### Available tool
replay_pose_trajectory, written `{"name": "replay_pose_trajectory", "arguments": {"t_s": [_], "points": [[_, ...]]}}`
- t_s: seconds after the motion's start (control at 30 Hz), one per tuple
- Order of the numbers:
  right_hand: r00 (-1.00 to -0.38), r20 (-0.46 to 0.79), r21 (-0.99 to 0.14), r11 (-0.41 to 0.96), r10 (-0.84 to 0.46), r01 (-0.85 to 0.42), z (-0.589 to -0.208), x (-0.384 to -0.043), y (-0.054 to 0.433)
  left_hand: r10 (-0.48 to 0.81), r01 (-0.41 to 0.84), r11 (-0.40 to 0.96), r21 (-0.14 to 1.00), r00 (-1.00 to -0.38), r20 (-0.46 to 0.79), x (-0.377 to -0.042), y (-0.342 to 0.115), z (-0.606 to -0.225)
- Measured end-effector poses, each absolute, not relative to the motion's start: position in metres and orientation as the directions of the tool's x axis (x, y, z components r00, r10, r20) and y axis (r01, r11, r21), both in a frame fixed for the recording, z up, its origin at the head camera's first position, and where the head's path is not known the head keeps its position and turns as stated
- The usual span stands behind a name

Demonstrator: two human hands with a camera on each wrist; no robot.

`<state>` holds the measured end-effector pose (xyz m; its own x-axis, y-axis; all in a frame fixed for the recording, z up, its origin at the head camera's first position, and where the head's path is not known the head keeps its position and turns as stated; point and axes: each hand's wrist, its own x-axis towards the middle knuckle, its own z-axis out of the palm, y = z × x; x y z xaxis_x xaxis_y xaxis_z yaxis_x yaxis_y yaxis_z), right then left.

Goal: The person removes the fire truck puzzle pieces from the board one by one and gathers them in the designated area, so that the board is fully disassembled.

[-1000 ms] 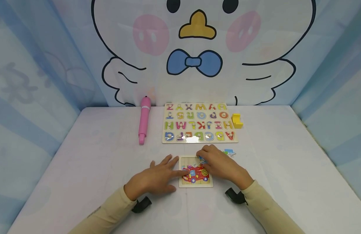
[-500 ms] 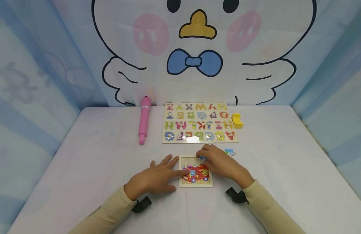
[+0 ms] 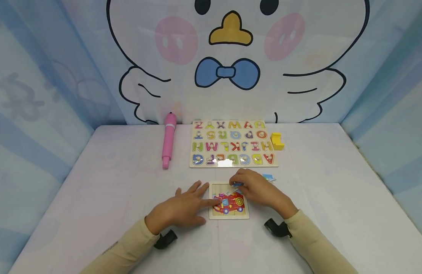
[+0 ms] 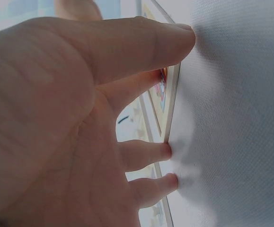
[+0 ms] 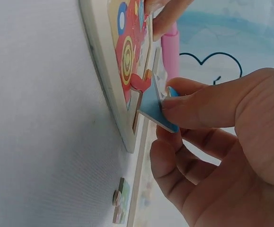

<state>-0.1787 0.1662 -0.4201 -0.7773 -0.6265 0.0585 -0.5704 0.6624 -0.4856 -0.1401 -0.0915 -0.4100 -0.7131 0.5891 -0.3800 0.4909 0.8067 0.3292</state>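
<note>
A small square wooden jigsaw puzzle lies on the table, its pale frame [image 3: 229, 218] around a red fire truck picture [image 3: 234, 204]. My left hand [image 3: 181, 209] is spread at its left side, the index finger straight and touching the picture. In the left wrist view, the thumb [image 4: 141, 45] and other fingertips are by the frame's edge and tabletop. My right hand [image 3: 264, 194] pinches a blue jigsaw piece [image 5: 153, 104] between thumb and fingers over the puzzle's top right corner. That piece is tilted, one edge right at the frame's recess. Bare wood shows along the upper part.
Loose blue and green jigsaw pieces [image 3: 268, 177] lie just beyond my right hand. Farther back are a wooden alphabet board [image 3: 204, 166], a pink pen-shaped toy [image 3: 168, 140] and a yellow block [image 3: 277, 141]. A printed curtain [image 3: 228, 102] hangs behind the table.
The blue piece in my right fingers has turned slightly over the puzzle's top right corner, and the right wrist has shifted a little. My left hand has stayed still.
</note>
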Motion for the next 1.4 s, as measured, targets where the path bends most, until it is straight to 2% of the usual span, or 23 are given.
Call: {"name": "replay_pose_trajectory", "arguments": {"t_s": [0.27,0.5,0.67,0.8,1.07,1.4], "points": [[-0.752,0.105,-0.592,0.567,-0.651,-0.573,-0.407,-0.182,0.18,0.58,0.479,0.813,0.33,-0.717,-0.387,-0.139,-0.09,-0.41],[-0.843,0.084,-0.566,0.671,-0.532,-0.479,-0.373,-0.185,0.223,0.585,0.481,0.809,0.338,-0.718,-0.377,-0.138,-0.09,-0.409],[-0.889,0.07,-0.537,0.734,-0.452,-0.416,-0.363,-0.188,0.253,0.583,0.479,0.81,0.34,-0.721,-0.374,-0.138,-0.09,-0.409],[-0.902,0.015,-0.52,0.767,-0.432,-0.376,-0.366,-0.192,0.265,0.581,0.473,0.811,0.345,-0.725,-0.37,-0.137,-0.09,-0.409],[-0.89,-0.194,-0.544,0.8,-0.412,-0.252,-0.379,-0.202,0.276,0.583,0.472,0.808,0.352,-0.725,-0.366,-0.137,-0.09,-0.41],[-0.902,-0.188,-0.514,0.822,-0.389,-0.247,-0.399,-0.21,0.279,0.581,0.476,0.81,0.343,-0.728,-0.363,-0.138,-0.09,-0.411]]}}
